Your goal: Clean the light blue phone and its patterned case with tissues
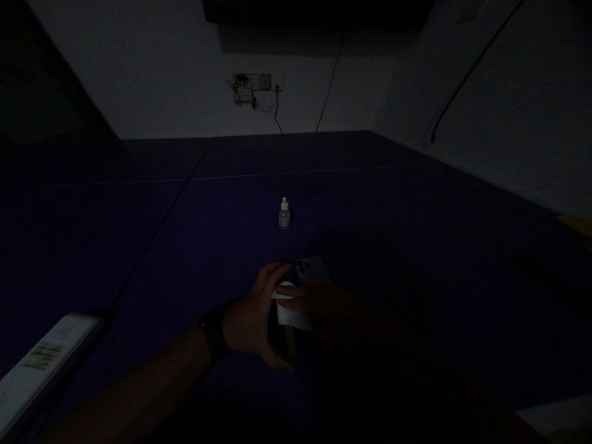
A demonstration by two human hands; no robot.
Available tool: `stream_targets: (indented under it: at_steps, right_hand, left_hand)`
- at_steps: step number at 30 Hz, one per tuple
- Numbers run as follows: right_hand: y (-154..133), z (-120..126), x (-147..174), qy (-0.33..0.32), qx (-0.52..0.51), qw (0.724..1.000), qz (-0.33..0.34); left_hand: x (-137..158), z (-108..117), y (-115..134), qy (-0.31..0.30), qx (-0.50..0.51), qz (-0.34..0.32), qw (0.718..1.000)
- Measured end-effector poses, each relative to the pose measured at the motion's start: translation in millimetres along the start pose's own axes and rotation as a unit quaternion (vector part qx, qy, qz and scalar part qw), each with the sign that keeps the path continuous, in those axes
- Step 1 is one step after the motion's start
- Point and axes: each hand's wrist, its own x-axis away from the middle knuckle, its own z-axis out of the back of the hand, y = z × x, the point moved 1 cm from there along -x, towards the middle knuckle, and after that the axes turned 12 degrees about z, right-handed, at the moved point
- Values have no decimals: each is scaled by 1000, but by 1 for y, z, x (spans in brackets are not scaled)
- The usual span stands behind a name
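Note:
The scene is very dark. My left hand [252,317], wearing a dark wristband [214,333], curls around the edge of a dark, flat object with a rounded rim [276,336]; its exact kind is hard to make out. Fingers of my right hand [319,302] press a small white cloth or tissue [291,316] onto the top of that object. Just beyond my fingers lies a bluish-grey phone [318,268], back side up with its camera lenses showing; my right hand partly covers it. Farther ahead, a small dropper bottle [284,217] with a white cap stands upright.
A white power strip [46,354] lies at the lower left on the dark blue surface [222,228]. A thin dark cable or seam runs from it towards the wall. Wall sockets [254,83] with plugs and hanging cords are at the back. Something yellow [576,223] shows at the right edge.

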Motion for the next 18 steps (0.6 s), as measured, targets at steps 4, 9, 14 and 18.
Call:
stream_targets:
  at_steps: [4,9,14,18]
  right_hand:
    - [2,-1,4,-28,-29,994,98]
    - [6,-3,4,-5,22,999,37]
    - [1,-2,3,-5,2,1000,27]
    - [-2,-6,6,-51,-63,991,108]
  left_hand:
    - [0,1,0,3,-11,-9,1000]
    - [1,1,-1,-1,-5,-5,1000]
    - [1,0,-2,-1,0,-5,1000]
    - [1,2,-3,-9,5,-9,1000]
